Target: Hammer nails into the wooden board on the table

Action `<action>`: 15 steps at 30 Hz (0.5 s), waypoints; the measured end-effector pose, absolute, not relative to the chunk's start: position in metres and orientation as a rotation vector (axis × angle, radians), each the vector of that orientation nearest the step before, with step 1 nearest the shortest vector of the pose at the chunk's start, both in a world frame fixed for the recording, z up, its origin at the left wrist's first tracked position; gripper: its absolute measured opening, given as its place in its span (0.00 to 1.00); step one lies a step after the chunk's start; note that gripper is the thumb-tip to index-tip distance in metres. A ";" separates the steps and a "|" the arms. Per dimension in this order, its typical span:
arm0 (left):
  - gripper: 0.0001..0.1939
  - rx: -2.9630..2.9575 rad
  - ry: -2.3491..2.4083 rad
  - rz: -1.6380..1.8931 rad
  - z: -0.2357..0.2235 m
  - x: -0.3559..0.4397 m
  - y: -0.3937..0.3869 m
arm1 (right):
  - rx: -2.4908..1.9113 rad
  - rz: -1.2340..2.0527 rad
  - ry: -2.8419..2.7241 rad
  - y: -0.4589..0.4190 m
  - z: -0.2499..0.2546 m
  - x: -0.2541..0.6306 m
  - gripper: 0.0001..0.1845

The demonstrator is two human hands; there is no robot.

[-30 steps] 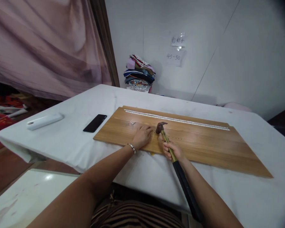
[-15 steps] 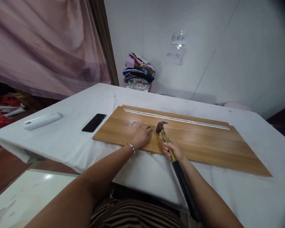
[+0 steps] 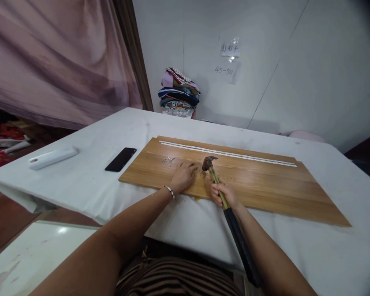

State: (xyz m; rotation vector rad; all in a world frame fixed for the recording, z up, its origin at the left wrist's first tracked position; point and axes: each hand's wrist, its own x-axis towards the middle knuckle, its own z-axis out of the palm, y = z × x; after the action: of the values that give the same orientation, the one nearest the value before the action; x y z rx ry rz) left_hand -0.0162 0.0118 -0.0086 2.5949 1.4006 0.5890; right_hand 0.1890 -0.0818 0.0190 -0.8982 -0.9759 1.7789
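My right hand [image 3: 224, 195] is wrapped round the handle of a claw hammer [image 3: 215, 179], gripping it partway up. The rusty head hangs just over the wooden board [image 3: 274, 187], its claw pointing up and to the right. The black grip runs back beneath my right forearm. My left hand [image 3: 184, 176] lies palm down on the board, fingers stretched towards the hammer head; its thumb is hidden. Several loose nails [image 3: 169, 160] lie on the board beyond the left hand. Small dark dots in a row mark the wood right of the hammer.
Two white measuring strips [image 3: 228, 153] run along the board's far side. Left of the board, a black phone [image 3: 121, 159] and a white long-handled object [image 3: 53, 157] lie on the white-covered table [image 3: 89, 144]. Folded cloths [image 3: 179, 92] are stacked by the wall. A white surface [image 3: 43, 255] stands lower left.
The view has shifted slightly, so the table and board sit a little further left and higher. My hands and the hammer keep the same pose on the board.
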 end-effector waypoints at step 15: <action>0.18 2.579 1.401 0.594 -0.010 -0.017 0.012 | -0.900 1.784 -0.971 -0.082 0.018 0.190 0.25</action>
State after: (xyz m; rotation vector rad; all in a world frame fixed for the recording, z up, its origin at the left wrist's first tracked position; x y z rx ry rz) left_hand -0.0165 0.0124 -0.0104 2.5795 1.4014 0.5942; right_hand 0.1896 -0.0816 0.0183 -0.8997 -0.9713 1.7840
